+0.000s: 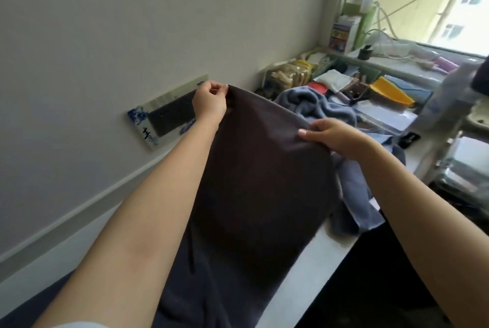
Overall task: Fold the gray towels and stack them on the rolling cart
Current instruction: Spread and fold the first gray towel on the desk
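Holding up a towel to fold

My left hand (210, 101) and right hand (330, 137) are each pinching a top corner of the dark gray cloth towel (259, 182), its length hanging toward me over the counter (304, 269) edge.

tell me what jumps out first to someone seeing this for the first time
The eye goes first to the dark gray towel held up in the middle of the view, the left hand pinching its top left corner and the right hand gripping the top edge on the right. Behind it a crumpled blue-gray towel lies on the counter, with a bright yellow item among the clutter near the window.
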Demonstrator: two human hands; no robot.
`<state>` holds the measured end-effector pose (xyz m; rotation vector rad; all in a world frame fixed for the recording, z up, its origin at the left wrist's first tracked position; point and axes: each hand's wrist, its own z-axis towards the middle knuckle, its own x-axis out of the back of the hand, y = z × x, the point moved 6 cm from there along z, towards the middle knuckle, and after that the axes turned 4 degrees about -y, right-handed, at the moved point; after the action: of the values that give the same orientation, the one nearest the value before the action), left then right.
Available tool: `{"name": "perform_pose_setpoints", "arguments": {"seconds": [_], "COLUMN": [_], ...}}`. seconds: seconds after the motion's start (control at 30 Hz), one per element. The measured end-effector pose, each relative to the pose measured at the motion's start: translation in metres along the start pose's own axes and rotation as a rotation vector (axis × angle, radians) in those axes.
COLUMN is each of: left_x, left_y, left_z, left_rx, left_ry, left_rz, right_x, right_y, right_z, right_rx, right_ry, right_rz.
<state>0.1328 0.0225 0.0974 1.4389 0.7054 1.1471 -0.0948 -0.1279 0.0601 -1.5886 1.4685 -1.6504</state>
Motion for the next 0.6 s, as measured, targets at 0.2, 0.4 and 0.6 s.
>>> {"name": "perform_pose_setpoints", "arguments": {"seconds": [0.2, 0.4, 0.6], "left_x": [-0.099, -0.201, -0.227], "left_y": [0.048, 0.018, 0.006], "left_z": [0.025, 0.034, 0.038], "left_rx": [-0.05, 0.004, -0.06], "left_ry": [-0.075, -0.251, -0.25], "left_rz": [-0.085, 0.211, 0.368], "right_x": [0.124, 0.148, 0.136], "right_y": [0.014, 0.093, 0.155], "right_z": [0.001, 0.044, 0.055], "right_rx": [-0.03, -0.223, -0.301], "right_ry": [0.371, 0.281, 0.259], "right_rz": [0.044, -0.404, -0.37]}}
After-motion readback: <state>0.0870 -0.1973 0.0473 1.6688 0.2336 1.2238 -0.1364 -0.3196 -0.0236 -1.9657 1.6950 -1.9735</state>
